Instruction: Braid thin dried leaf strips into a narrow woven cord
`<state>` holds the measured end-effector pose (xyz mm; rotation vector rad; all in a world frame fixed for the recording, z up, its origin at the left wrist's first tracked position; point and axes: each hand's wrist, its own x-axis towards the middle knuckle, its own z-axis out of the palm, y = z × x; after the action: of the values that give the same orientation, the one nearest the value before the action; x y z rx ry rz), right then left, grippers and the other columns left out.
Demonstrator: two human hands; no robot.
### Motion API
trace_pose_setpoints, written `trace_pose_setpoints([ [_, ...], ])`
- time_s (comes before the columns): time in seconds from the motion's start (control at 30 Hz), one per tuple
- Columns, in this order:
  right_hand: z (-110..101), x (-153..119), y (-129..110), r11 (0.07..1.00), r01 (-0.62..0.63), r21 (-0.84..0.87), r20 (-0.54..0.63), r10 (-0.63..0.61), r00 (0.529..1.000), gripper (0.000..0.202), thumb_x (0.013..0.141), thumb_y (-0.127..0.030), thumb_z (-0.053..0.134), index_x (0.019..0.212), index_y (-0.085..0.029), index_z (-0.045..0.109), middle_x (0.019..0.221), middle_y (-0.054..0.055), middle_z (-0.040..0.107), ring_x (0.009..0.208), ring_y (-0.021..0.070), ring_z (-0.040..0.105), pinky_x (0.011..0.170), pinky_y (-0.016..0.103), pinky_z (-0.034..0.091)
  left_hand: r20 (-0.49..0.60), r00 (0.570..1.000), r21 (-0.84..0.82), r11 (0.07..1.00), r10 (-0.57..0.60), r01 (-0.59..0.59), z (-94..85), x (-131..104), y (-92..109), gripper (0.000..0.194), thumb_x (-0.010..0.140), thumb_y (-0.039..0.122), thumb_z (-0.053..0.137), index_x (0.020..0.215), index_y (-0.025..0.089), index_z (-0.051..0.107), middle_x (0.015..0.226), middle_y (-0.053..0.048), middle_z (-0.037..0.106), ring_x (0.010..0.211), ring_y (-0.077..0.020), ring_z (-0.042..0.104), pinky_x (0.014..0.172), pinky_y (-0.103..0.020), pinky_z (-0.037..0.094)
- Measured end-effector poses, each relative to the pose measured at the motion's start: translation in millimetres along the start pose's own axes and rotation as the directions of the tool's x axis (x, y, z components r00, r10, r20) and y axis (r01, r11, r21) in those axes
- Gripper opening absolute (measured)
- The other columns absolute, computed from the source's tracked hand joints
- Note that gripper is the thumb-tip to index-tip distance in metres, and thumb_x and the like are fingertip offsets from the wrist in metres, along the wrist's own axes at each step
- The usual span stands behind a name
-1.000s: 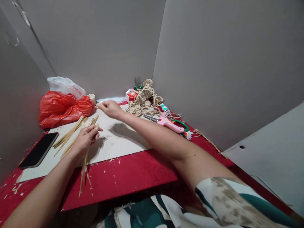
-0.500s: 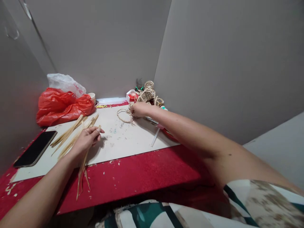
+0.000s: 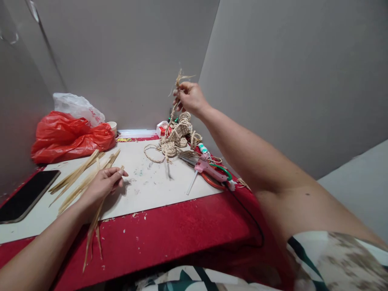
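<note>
My right hand [image 3: 189,97] is raised above the table's far corner, pinching the frayed end of a straw rope [image 3: 173,117] that hangs down to a tangled rope pile [image 3: 177,135]. My left hand [image 3: 101,184] rests on the white board [image 3: 151,182] and holds a bundle of thin straw strips [image 3: 93,226] that reach over the red table edge. More loose strips [image 3: 77,171] lie just left of that hand.
A pink glue gun [image 3: 209,169] and scissors [image 3: 189,159] lie right of the board. A red plastic bag [image 3: 71,135], a white bag [image 3: 75,106] and a small cup [image 3: 112,126] sit at the back left. A black phone [image 3: 26,195] lies far left. Grey walls enclose the table.
My right hand went from the board's far edge to the rope pile, then lifted a rope end high above it. The left hand stayed put holding the strips.
</note>
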<state>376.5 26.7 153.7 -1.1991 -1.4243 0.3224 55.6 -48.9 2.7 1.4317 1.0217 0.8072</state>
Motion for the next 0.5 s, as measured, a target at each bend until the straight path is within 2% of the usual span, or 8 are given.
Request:
trace_pose_setpoints([
  [0.17,-12.5,10.5,-9.1,0.996,-0.066,0.054,-0.062,0.069,0.996,0.015,0.092,-0.022,0.049,0.078,-0.017,0.048,0.067,0.003,0.060,0.050,0.0076,0.057,0.045,0.017,0.043,-0.014,1.000,0.004,1.000,0.016,-0.016,-0.3,-0.1,-1.2,0.030,0.076,0.044,0.065,0.080,0.015,0.064,0.052,0.002,0.052,0.036,-0.0038,0.032,0.036,-0.017,0.021],
  [0.33,-22.7,30.3,8.6,0.997,-0.023,0.075,-0.135,0.033,0.990,0.012,0.090,-0.024,0.051,0.080,-0.016,0.050,0.068,0.003,0.059,0.053,0.0087,0.058,0.048,0.020,0.044,-0.009,1.000,-0.031,1.000,0.003,-0.003,-0.6,1.0,-2.6,0.029,0.074,0.045,0.066,0.078,0.015,0.064,0.052,0.002,0.053,0.034,-0.0038,0.029,0.036,-0.017,0.021],
  [0.43,-27.4,40.3,17.6,1.000,0.013,0.012,-0.222,-0.009,0.975,0.009,0.089,-0.024,0.050,0.084,-0.016,0.052,0.068,0.002,0.058,0.054,0.0100,0.058,0.049,0.021,0.043,-0.021,1.000,-0.024,1.000,-0.001,0.001,0.0,0.0,-2.1,0.029,0.075,0.044,0.065,0.077,0.015,0.064,0.051,0.001,0.052,0.034,-0.0038,0.029,0.036,-0.018,0.020],
  [0.5,-30.7,41.5,19.3,0.991,0.067,-0.113,-0.259,-0.094,0.961,0.011,0.090,-0.024,0.048,0.088,-0.016,0.054,0.072,0.004,0.059,0.058,0.0116,0.059,0.053,0.023,0.044,-0.031,1.000,-0.018,1.000,-0.003,0.003,0.1,-0.7,-2.0,0.030,0.076,0.045,0.064,0.077,0.015,0.064,0.051,0.002,0.051,0.035,-0.0037,0.029,0.036,-0.018,0.019],
])
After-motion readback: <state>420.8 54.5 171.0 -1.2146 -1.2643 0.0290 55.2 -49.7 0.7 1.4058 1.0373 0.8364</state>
